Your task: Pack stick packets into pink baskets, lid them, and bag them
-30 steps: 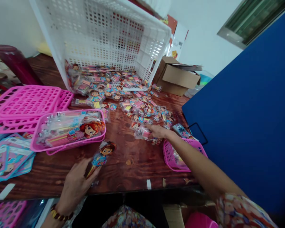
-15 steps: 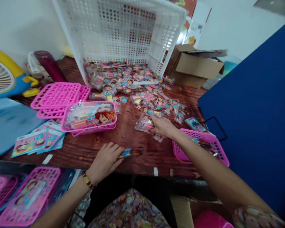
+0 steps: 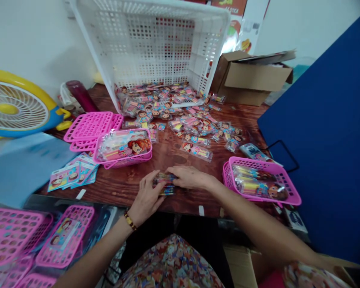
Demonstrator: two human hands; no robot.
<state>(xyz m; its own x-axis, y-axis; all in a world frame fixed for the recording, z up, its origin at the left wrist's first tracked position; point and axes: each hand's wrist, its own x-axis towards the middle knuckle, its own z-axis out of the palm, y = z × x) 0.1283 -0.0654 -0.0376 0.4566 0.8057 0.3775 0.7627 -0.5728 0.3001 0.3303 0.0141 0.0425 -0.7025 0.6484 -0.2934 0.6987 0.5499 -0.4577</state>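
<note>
A small bundle of clear-wrapped packets lay on the dark wooden table, near its front edge and between the 2 hands; the left hand held its left side, thumb and fingers closed in around it; the right hand gripped it from the right, fingertips close to those of the left (the print on the wrappers was too small to read); a beaded bracelet circled the left wrist.

Beyond the right hand lay a flat pack, with a loose heap of similar packs behind it; the heap reached back into a white crate tipped on its side. To the left stood a pink basket filled with wrapped sets, a doll-like figure printed on top; pink lattice panels and printed cards lay beside it; farther left stood a yellow and blue fan. To the right, near the forearm, another pink basket held more wrapped sets; behind it were an open cardboard box and a large blue panel.
</note>
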